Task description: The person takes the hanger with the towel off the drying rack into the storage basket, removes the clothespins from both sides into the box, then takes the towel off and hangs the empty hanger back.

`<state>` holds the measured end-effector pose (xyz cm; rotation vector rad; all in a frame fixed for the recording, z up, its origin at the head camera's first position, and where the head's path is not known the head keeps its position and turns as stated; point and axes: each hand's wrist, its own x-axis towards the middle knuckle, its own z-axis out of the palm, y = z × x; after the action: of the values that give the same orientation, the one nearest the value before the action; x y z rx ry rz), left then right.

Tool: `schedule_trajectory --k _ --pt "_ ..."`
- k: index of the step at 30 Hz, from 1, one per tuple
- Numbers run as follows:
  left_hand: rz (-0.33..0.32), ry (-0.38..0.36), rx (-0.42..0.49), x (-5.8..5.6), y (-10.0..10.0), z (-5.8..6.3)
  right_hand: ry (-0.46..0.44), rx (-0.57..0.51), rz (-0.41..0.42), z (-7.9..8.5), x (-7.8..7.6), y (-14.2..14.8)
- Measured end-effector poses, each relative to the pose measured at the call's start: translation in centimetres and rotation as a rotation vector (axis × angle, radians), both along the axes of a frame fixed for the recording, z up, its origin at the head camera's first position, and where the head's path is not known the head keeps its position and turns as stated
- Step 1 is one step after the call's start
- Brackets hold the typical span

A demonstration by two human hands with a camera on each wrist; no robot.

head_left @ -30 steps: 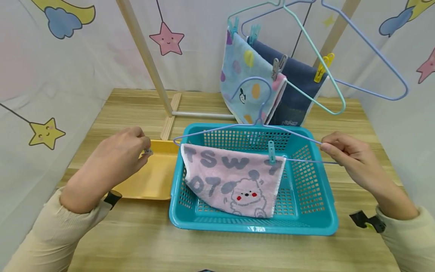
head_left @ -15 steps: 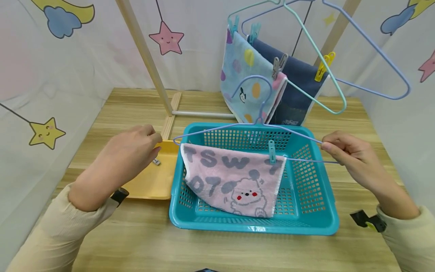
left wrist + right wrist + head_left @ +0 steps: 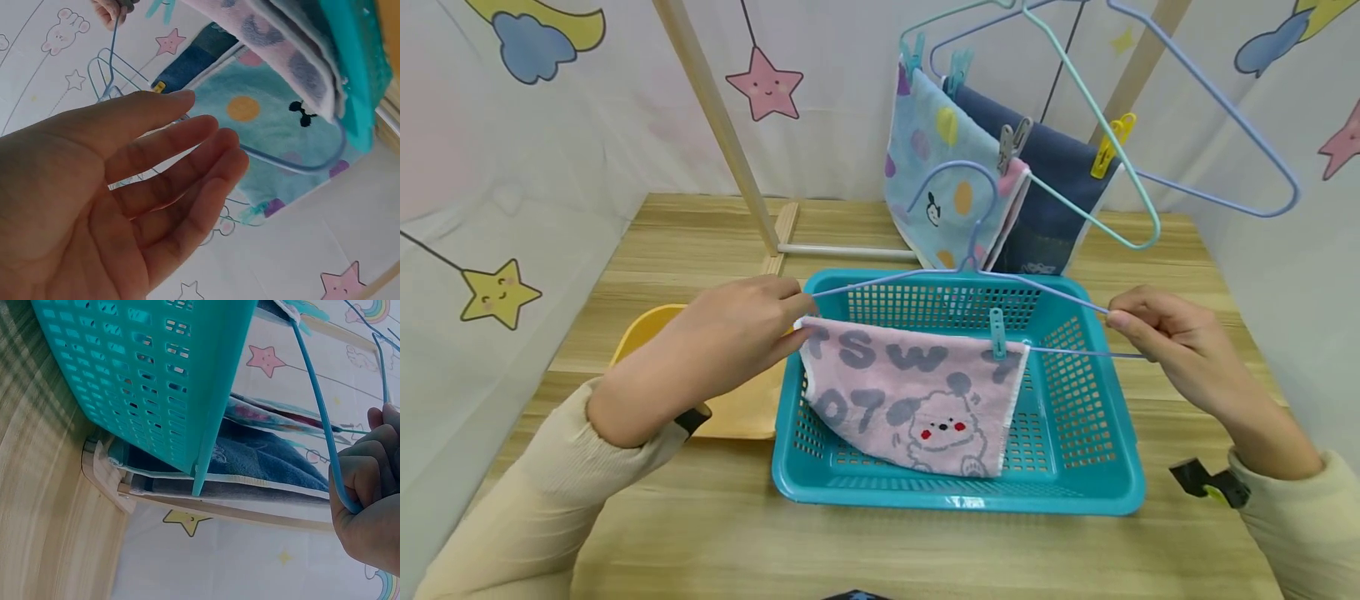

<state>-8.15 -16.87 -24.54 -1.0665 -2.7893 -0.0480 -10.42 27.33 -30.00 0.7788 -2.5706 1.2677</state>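
A purple hanger [image 3: 1045, 290] spans the teal basket [image 3: 955, 502], and a pink towel [image 3: 910, 400] printed with grey letters and a puppy is draped on it. One teal clothespin [image 3: 997, 333] grips the towel's right end. My right hand [image 3: 1172, 342] pinches the hanger's right corner between thumb and fingers; its curled fingers show in the right wrist view. My left hand [image 3: 741, 329] is at the towel's left corner, covering the hanger end there. In the left wrist view, its fingers are loosely bent, thumb apart from them, with nothing plainly held.
A yellow tray [image 3: 745, 417] sits left of the basket, partly behind my left arm. Behind, a blue spotted towel [image 3: 917, 150] and a navy towel [image 3: 1045, 225] hang from hangers with clothespins. A wooden rack post [image 3: 722, 133] rises at the back left.
My left hand has moved right, from above the yellow tray to the towel's left corner. A small grey clip seen by that hand earlier is now out of sight. The right hand keeps its hold.
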Motion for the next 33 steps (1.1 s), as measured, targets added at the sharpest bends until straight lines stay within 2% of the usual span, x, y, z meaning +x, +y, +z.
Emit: schedule_trajectory --k 7,13,16,23,29,33 --pt "-0.133 0.003 0.039 -0.3 2.2 0.1 -0.038 -0.038 -0.042 -0.1 0.1 -0.1" --pt "-0.185 -0.019 0.047 -0.3 4.3 0.4 -0.005 0.008 -0.016 0.2 0.1 -0.2" --pt "-0.175 -0.035 0.056 -0.3 5.5 0.6 -0.004 0.019 -0.019 0.3 0.1 -0.1" --pt "-0.122 -0.318 0.216 0.0 8.8 0.9 -0.03 0.007 -0.039 0.4 0.0 -0.1" --pt "-0.085 -0.382 0.201 -0.3 10.9 0.8 -0.016 0.018 -0.022 0.5 0.0 -0.2" --pt "-0.079 -0.405 0.2 -0.8 11.7 0.4 -0.001 0.018 -0.008 0.6 0.0 -0.4"
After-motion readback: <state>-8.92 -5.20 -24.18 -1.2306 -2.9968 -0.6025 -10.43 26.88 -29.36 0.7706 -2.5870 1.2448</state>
